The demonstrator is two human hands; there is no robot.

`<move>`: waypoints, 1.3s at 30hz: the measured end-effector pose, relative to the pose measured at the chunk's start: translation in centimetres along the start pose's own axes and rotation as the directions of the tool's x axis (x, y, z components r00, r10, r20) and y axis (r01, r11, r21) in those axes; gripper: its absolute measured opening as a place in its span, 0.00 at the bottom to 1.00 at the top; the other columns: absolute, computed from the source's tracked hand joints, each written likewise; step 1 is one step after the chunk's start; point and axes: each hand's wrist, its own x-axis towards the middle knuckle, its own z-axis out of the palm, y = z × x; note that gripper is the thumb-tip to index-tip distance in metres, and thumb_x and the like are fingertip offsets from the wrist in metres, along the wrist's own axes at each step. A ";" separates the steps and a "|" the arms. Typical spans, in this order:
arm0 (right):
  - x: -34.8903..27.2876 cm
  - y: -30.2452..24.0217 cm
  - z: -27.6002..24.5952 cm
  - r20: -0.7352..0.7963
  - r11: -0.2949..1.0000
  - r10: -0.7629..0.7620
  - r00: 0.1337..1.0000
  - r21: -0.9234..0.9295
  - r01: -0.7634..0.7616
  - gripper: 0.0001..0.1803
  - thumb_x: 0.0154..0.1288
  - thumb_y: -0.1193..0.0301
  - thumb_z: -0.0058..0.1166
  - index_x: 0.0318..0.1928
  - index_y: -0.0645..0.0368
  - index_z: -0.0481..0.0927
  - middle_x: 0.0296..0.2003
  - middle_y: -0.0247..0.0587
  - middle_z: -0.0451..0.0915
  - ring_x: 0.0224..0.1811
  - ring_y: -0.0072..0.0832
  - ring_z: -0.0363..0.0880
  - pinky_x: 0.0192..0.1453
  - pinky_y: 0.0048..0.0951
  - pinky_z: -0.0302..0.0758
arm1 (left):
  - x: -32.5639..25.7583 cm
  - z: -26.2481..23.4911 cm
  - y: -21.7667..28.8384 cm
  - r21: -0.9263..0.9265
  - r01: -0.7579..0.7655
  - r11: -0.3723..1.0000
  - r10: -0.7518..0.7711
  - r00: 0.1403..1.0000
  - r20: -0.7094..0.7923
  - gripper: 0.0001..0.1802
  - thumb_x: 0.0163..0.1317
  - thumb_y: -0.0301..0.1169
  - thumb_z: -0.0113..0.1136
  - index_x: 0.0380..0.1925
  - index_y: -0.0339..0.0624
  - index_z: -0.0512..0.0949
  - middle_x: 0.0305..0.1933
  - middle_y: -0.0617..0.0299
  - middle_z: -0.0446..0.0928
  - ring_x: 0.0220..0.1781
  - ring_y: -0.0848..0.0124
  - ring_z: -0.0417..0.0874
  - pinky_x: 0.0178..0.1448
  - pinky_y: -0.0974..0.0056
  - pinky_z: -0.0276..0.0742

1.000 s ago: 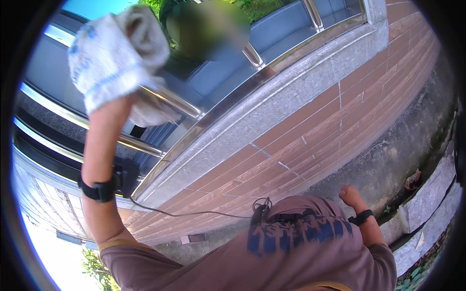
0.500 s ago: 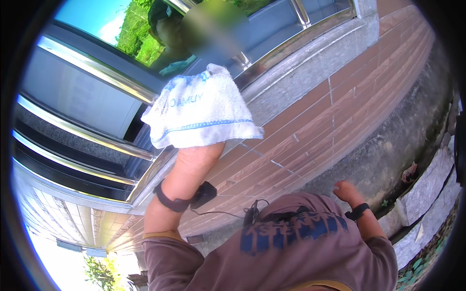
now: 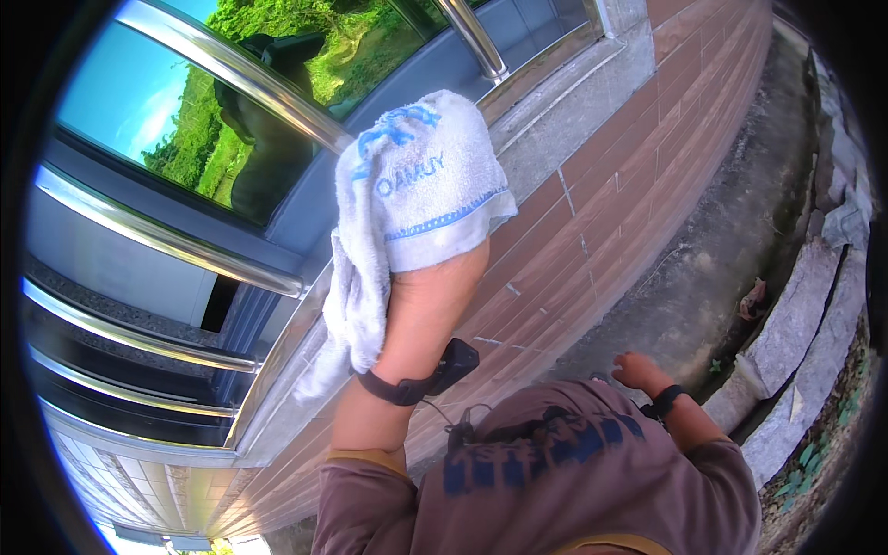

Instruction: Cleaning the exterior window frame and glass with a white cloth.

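Observation:
My left hand (image 3: 427, 305) is raised and wrapped in a white towel (image 3: 407, 199) with blue trim and blue lettering. It presses the towel against the lower frame of a window (image 3: 277, 139), beside a slanting metal rail (image 3: 250, 88). A dark band sits on that wrist. My right hand (image 3: 638, 372) hangs low by my side, also with a dark wrist band. Its fingers are loosely curled and hold nothing.
A grey stone sill (image 3: 555, 120) and a red-brown tiled wall (image 3: 592, 222) run below the window. Several more metal rails (image 3: 148, 236) cross the glass. At the right lie a concrete gutter (image 3: 712, 268) and stone kerb blocks (image 3: 795, 324).
My left hand has carried the towel down and to the right, from high on the glass to the lower window frame. My right hand stayed low.

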 end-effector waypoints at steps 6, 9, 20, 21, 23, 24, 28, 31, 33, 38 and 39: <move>2.3 2.7 1.9 -0.050 0.999 -0.035 0.998 0.037 0.037 0.20 0.54 0.61 0.49 0.43 0.61 0.78 0.42 0.56 0.77 0.47 0.49 0.74 0.53 0.42 0.70 | 3.7 2.3 1.8 -0.212 -0.125 0.969 0.062 0.957 -0.282 0.17 0.49 0.29 0.52 0.41 0.39 0.74 0.43 0.47 0.74 0.48 0.48 0.72 0.56 0.49 0.64; 3.0 4.3 2.5 -0.091 0.990 -0.108 0.990 0.082 0.116 0.21 0.53 0.61 0.49 0.44 0.63 0.78 0.43 0.58 0.76 0.49 0.50 0.73 0.54 0.42 0.69 | 5.2 0.6 1.5 -0.093 -0.103 0.990 0.066 0.939 -0.337 0.10 0.43 0.30 0.58 0.28 0.39 0.76 0.25 0.51 0.77 0.31 0.57 0.79 0.39 0.58 0.72; 2.8 8.2 2.3 0.006 0.982 -0.177 0.984 0.063 0.176 0.17 0.50 0.66 0.54 0.38 0.66 0.79 0.36 0.57 0.78 0.42 0.52 0.76 0.44 0.42 0.73 | -5.2 -5.2 -4.3 -0.340 -0.081 0.937 -0.002 0.971 -0.238 0.22 0.48 0.35 0.57 0.44 0.38 0.73 0.37 0.55 0.77 0.39 0.58 0.78 0.44 0.58 0.73; 3.3 8.7 2.7 0.005 0.981 -0.191 0.981 0.025 0.191 0.15 0.48 0.67 0.55 0.35 0.65 0.79 0.34 0.56 0.79 0.40 0.51 0.76 0.42 0.43 0.73 | -6.5 -5.7 -5.0 -0.330 -0.067 0.942 -0.012 0.972 -0.234 0.22 0.48 0.35 0.57 0.44 0.38 0.73 0.37 0.55 0.77 0.39 0.58 0.78 0.44 0.58 0.73; 3.5 9.2 3.2 0.015 0.979 -0.203 0.979 0.011 0.202 0.15 0.48 0.67 0.55 0.35 0.65 0.79 0.34 0.55 0.79 0.40 0.51 0.76 0.42 0.43 0.73 | -8.2 -6.7 -6.1 -0.269 0.118 0.956 -0.162 0.976 -0.148 0.27 0.46 0.36 0.59 0.48 0.40 0.72 0.41 0.55 0.76 0.43 0.57 0.77 0.46 0.57 0.72; 4.3 9.5 3.0 0.033 0.977 -0.213 0.976 -0.002 0.213 0.15 0.48 0.67 0.55 0.35 0.65 0.79 0.34 0.55 0.79 0.40 0.51 0.76 0.42 0.43 0.73 | -8.6 -6.9 -6.2 -0.260 0.133 0.956 -0.176 0.973 -0.146 0.27 0.46 0.36 0.59 0.48 0.40 0.72 0.41 0.55 0.76 0.43 0.57 0.77 0.46 0.57 0.72; 5.7 10.3 2.9 0.096 0.960 -0.269 0.958 -0.056 0.275 0.15 0.48 0.67 0.55 0.35 0.64 0.79 0.33 0.55 0.79 0.39 0.51 0.76 0.42 0.43 0.73 | -11.4 -7.2 -7.0 -0.237 0.152 0.960 -0.188 0.973 -0.136 0.28 0.43 0.37 0.65 0.48 0.48 0.75 0.51 0.55 0.74 0.55 0.54 0.72 0.58 0.53 0.64; 6.6 10.8 3.4 0.138 0.947 -0.290 0.947 -0.098 0.305 0.14 0.48 0.67 0.55 0.34 0.64 0.79 0.33 0.55 0.79 0.39 0.51 0.76 0.41 0.43 0.73 | -13.9 -8.0 -8.9 -0.305 0.288 0.908 -0.325 0.943 -0.076 0.28 0.43 0.38 0.65 0.49 0.49 0.75 0.52 0.55 0.73 0.55 0.53 0.71 0.60 0.51 0.62; 7.2 11.2 3.6 0.163 0.939 -0.301 0.940 -0.121 0.321 0.14 0.48 0.67 0.55 0.34 0.64 0.79 0.33 0.55 0.79 0.39 0.51 0.76 0.41 0.43 0.73 | -14.8 -8.9 -9.8 -0.228 0.347 0.909 -0.365 0.930 -0.037 0.28 0.43 0.38 0.66 0.49 0.49 0.74 0.52 0.55 0.73 0.55 0.53 0.71 0.60 0.51 0.62; 8.3 12.3 4.2 0.221 0.910 -0.336 0.915 -0.172 0.376 0.14 0.47 0.67 0.55 0.33 0.64 0.79 0.32 0.54 0.78 0.38 0.51 0.76 0.41 0.43 0.73 | -16.9 -11.1 -11.0 0.010 0.391 0.920 -0.392 0.920 0.030 0.30 0.41 0.37 0.68 0.50 0.47 0.74 0.51 0.54 0.73 0.55 0.53 0.71 0.60 0.53 0.63; 8.9 12.3 4.2 0.237 0.899 -0.350 0.906 -0.188 0.396 0.14 0.47 0.67 0.55 0.33 0.64 0.79 0.32 0.54 0.78 0.38 0.51 0.76 0.41 0.43 0.73 | -17.5 -11.5 -11.3 0.004 0.287 0.958 -0.287 0.958 0.001 0.30 0.41 0.37 0.69 0.49 0.45 0.74 0.51 0.55 0.73 0.55 0.54 0.71 0.60 0.54 0.63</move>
